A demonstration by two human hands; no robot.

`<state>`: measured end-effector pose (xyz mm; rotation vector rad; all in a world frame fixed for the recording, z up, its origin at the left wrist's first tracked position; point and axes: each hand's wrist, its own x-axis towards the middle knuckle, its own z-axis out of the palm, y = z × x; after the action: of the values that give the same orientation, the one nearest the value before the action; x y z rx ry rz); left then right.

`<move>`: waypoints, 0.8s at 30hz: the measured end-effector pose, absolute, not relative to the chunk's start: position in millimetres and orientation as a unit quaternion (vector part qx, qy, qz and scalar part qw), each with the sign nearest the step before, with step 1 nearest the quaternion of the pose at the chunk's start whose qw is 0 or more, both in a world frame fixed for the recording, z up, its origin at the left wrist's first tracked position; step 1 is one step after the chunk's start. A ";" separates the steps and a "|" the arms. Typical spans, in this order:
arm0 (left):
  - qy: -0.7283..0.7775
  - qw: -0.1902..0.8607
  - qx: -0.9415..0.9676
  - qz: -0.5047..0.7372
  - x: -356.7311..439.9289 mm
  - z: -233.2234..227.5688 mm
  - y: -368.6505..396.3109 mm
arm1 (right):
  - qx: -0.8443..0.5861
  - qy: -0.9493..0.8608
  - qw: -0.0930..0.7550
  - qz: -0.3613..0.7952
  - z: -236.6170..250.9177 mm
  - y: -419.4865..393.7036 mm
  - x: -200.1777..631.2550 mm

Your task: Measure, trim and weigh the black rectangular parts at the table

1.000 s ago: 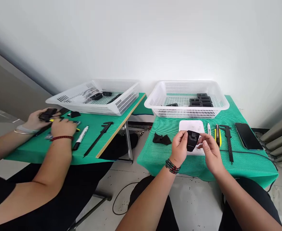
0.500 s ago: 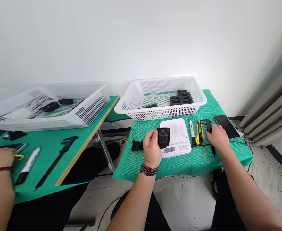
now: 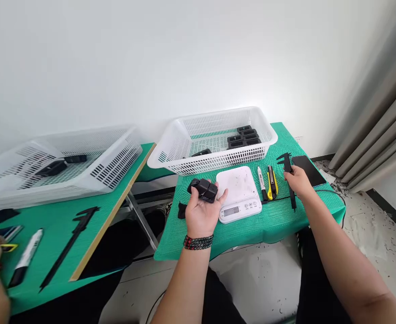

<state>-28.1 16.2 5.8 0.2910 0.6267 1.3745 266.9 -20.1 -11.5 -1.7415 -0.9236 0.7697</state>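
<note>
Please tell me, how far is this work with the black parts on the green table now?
Done, it seems: several black parts lie in a neat block in the white basket. In hand: the left hand holds one black part beside the scale, and the right hand grips the black caliper. Left: another black piece lies on the green cloth by the left wrist.

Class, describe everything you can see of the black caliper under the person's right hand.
The slim black caliper looks like matte plastic: a long straight beam with jaws at its far end. It lies flat on the green mesh table cover, between the yellow utility knife and the dark phone. The right hand grips its middle.
</note>
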 end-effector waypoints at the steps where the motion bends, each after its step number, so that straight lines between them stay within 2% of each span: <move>1: 0.279 0.723 0.149 0.615 -29.2 5.6 16.0 | -0.691 -0.373 0.519 0.338 -9.5 -20.8 263.5; 5: 0.242 0.731 0.224 0.597 -32.7 2.6 14.5 | -0.583 -0.362 0.583 0.435 -0.7 -29.9 237.7; 9: 0.245 0.729 0.246 0.589 -31.0 -6.6 17.4 | -0.411 -0.304 0.616 0.599 3.2 -45.5 203.3; 13: 0.287 0.678 0.262 0.624 -23.1 -16.1 22.6 | -0.336 -0.281 0.578 0.689 3.0 -59.6 175.2; 19: 0.343 0.541 0.387 0.663 -9.4 -15.3 17.3 | -0.287 -0.312 0.506 0.751 -2.0 -73.1 144.7; 24: 0.364 0.492 0.505 0.609 -7.9 -9.2 7.3 | -0.280 -0.330 0.461 0.774 -8.9 -77.5 133.2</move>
<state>-7.9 7.3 -9.2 1.2260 0.8831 1.4775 133.2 -77.5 -8.9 -0.6891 -0.8129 1.9052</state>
